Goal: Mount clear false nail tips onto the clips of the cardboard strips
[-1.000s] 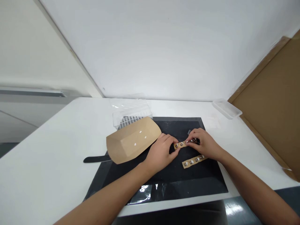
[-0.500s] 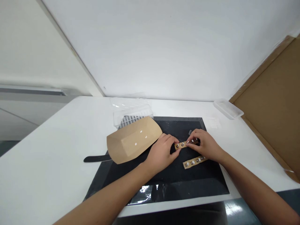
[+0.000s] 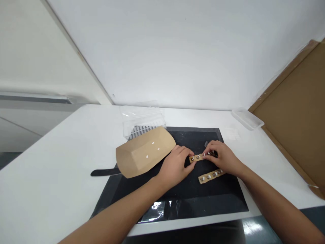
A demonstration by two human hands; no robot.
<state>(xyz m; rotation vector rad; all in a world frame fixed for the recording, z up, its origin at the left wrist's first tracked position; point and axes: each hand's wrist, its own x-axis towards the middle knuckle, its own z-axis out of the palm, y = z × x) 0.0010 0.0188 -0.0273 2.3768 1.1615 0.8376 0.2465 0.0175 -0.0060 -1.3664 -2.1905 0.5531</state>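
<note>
pinching a studded tan strip (image 3: 196,158)

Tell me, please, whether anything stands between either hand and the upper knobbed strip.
Nothing visible does: the left hand holds the upper strip by its left end, and the right hand has fingertips at it. The lower strip lies apart.

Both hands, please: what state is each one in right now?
Left hand: closed on one end of the far studded strip.
Right hand: at the same strip; open or closed cannot be told.
</note>
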